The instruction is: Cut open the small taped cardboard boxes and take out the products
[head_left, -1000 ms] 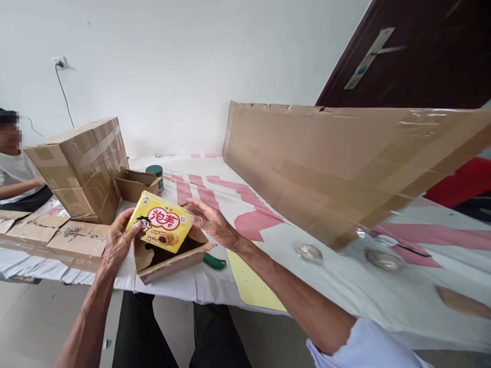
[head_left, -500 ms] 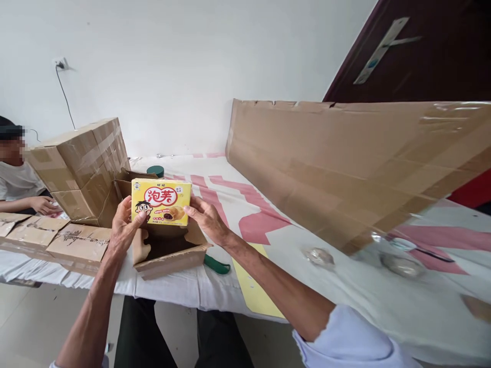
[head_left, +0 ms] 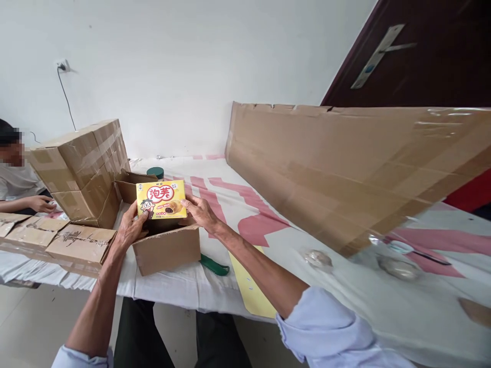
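Observation:
Between my two hands is a yellow snack box [head_left: 163, 200] with red lettering, a cartoon figure and a pastry picture, its printed front towards me. My left hand [head_left: 132, 225] grips its lower left corner, thumb on the front. On the opposite side my right hand [head_left: 200, 212] holds the right edge, thumb also on the front. Directly below stands an open cardboard carton [head_left: 169, 249], partly covered by the snack box and my hands; its inside is mostly hidden. A green-handled tool [head_left: 215, 266] lies against the carton's right side.
Stacked taped cartons [head_left: 80, 174] stand at left, behind a row of smaller cartons [head_left: 80, 240]. A person [head_left: 19, 179] sits beyond them. A green-lidded container [head_left: 155, 173] is behind the carton. A long cardboard sheet [head_left: 326, 168] stands at right, near tape rolls [head_left: 318, 259] and a yellow sheet [head_left: 251, 286].
The snack box has tilted back and sits slightly lower over the carton, with both hands still on it. The carton's front wall now stands higher and its opening shows less.

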`<state>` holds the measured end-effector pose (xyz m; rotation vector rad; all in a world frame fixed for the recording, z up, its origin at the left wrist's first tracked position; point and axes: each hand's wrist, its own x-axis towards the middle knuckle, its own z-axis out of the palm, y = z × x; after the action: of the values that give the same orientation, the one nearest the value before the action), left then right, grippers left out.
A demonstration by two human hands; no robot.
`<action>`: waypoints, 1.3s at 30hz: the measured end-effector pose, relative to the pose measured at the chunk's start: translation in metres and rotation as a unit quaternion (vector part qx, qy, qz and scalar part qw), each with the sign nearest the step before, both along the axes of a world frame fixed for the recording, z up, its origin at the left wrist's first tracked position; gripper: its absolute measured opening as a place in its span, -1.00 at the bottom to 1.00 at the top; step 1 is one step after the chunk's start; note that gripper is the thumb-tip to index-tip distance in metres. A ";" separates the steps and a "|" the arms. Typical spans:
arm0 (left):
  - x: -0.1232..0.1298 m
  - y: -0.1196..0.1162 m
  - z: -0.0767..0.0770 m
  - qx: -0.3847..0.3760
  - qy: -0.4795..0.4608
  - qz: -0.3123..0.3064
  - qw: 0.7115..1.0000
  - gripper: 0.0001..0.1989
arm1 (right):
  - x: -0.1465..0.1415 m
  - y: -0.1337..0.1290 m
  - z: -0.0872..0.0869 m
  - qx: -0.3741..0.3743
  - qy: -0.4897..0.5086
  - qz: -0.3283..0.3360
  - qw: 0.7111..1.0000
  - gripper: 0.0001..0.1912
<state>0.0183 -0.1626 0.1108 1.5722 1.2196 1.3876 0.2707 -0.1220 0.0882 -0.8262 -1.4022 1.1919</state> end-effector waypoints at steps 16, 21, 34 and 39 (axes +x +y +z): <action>0.037 -0.112 0.017 -0.011 0.507 -0.142 0.850 -0.14 | 0.061 0.048 -0.044 0.021 0.047 -0.148 0.988 -0.30; 0.056 -0.129 0.017 0.007 0.590 -0.148 0.794 -0.60 | 0.061 0.050 -0.099 -0.009 -0.040 -0.107 0.993 -0.23; 0.029 -0.078 -0.015 0.103 0.671 0.018 0.734 -0.73 | -0.038 0.098 -0.113 -0.007 -0.037 0.026 0.999 -0.34; 0.026 -0.107 -0.015 0.260 0.568 0.168 0.763 -0.68 | -0.070 0.119 -0.110 0.009 -0.059 0.006 0.998 -0.43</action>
<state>0.0441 -0.2699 0.0958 2.9300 1.9580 0.9216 0.2012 -0.0033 -0.0214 -0.8873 -1.5132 1.1536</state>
